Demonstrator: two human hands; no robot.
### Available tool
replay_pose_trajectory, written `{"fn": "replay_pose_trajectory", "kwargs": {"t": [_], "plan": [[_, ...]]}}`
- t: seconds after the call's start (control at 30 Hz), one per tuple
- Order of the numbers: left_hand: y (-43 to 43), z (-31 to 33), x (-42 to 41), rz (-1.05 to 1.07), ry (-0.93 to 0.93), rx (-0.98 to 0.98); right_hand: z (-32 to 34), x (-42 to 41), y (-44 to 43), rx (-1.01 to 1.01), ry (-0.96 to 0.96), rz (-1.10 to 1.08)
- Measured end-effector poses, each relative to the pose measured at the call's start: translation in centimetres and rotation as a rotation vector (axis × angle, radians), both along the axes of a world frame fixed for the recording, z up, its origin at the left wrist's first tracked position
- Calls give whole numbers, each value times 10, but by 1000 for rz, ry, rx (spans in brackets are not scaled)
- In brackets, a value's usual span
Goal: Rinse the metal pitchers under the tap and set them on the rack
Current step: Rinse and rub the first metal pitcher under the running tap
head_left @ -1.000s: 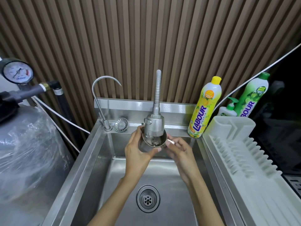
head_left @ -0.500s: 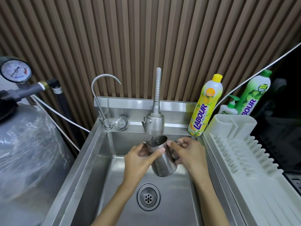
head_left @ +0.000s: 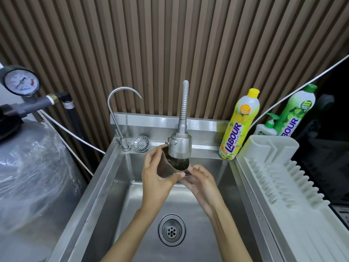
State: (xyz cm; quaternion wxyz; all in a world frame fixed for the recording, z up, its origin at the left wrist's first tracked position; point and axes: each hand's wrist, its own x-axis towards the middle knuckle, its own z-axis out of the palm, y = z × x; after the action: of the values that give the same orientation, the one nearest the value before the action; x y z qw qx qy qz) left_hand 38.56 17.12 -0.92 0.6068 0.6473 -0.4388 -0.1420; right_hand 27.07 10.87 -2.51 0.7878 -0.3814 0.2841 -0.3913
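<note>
Now the pitcher (head_left: 171, 165) is back up, mouth tucked right under the spray tap (head_left: 179, 146) after dipping low half a second ago. Left hand (head_left: 156, 178) fingers clamp its wall, right hand (head_left: 200, 181) steadies its near side. Rinsing continues; the rack (head_left: 283, 186) waits.

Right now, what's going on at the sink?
A person is rinsing a metal pitcher under the spray tap. The left hand wraps the pitcher's body and the right hand steadies it from the other side, mouth tilted up just below the tap head, over the sink. The white rack to the right holds nothing in view, so this pitcher has not been set down yet.
</note>
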Motion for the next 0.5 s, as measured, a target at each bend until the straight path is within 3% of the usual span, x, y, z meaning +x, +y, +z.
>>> {"fn": "replay_pose_trajectory", "kwargs": {"t": [0.1, 0.23, 0.4, 0.43, 0.5], "plan": [[5, -2, -4, 122, -13, 59, 5, -4, 6, -46, 205, -5], [9, -8, -7, 133, 7, 133, 25, -12, 11, -167, 523, -151], [5, -20, -12, -50, 223, 157, 50, -15, 17, -576, 1054, -371], [2, -22, -12, -110, 272, 153, 51, -15, 19, -623, 1074, -398], [-4, -22, -10, -193, 364, 107, 47, -13, 19, -622, 909, -428]]}}
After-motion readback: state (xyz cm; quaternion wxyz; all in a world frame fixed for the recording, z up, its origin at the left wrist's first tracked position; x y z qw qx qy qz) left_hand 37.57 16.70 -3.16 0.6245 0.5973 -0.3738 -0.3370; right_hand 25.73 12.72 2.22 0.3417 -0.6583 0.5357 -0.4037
